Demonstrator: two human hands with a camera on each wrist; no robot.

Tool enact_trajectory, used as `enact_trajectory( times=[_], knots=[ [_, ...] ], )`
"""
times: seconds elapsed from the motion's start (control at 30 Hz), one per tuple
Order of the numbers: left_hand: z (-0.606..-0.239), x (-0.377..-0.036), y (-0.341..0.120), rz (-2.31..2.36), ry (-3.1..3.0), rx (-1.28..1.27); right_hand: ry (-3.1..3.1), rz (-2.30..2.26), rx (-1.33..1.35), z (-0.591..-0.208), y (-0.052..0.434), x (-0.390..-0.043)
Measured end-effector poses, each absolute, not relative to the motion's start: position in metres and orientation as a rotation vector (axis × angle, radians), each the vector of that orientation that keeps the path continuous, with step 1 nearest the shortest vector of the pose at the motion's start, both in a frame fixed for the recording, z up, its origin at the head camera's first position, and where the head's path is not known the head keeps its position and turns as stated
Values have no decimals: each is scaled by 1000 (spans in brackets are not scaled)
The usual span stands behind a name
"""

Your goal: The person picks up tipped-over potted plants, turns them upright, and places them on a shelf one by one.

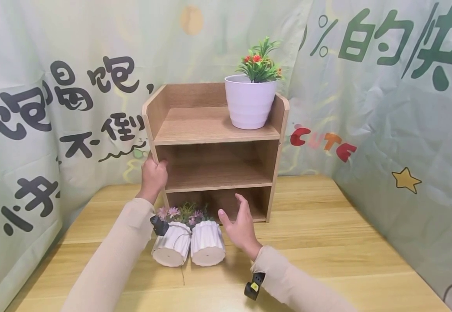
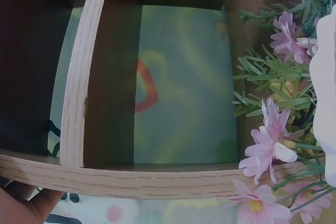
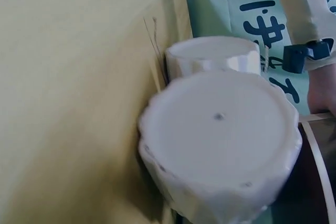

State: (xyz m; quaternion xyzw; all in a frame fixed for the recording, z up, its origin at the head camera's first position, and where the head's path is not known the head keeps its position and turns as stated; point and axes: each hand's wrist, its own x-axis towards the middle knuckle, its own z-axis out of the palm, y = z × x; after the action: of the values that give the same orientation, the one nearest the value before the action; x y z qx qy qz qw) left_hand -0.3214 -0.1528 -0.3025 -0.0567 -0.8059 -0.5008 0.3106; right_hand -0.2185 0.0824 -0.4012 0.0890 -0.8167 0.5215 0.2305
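Just in front of the wooden shelf, 2 white pots lay tipped, flowers toward it; the relaxed, empty right hand hovered nearest, while the left hand gripped the shelf's left edge.

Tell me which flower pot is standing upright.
The lilac pot on the shelf's top board; both white pots lie tipped on the table.

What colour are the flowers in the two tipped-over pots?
Pink flowers, best seen in the left wrist view.
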Motion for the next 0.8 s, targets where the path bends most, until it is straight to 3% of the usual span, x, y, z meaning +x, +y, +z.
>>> enact_trajectory(
  times=[0.5, 0.8],
  knots=[
    [-302, -321, -154, -1320, -2135, -152, -2359, 1762, 30, -424, 60, -212],
    [-302, -321, -153, -1318, -2138, -145, -2349, 1818, 51, -430, 53, -210]
  ],
)
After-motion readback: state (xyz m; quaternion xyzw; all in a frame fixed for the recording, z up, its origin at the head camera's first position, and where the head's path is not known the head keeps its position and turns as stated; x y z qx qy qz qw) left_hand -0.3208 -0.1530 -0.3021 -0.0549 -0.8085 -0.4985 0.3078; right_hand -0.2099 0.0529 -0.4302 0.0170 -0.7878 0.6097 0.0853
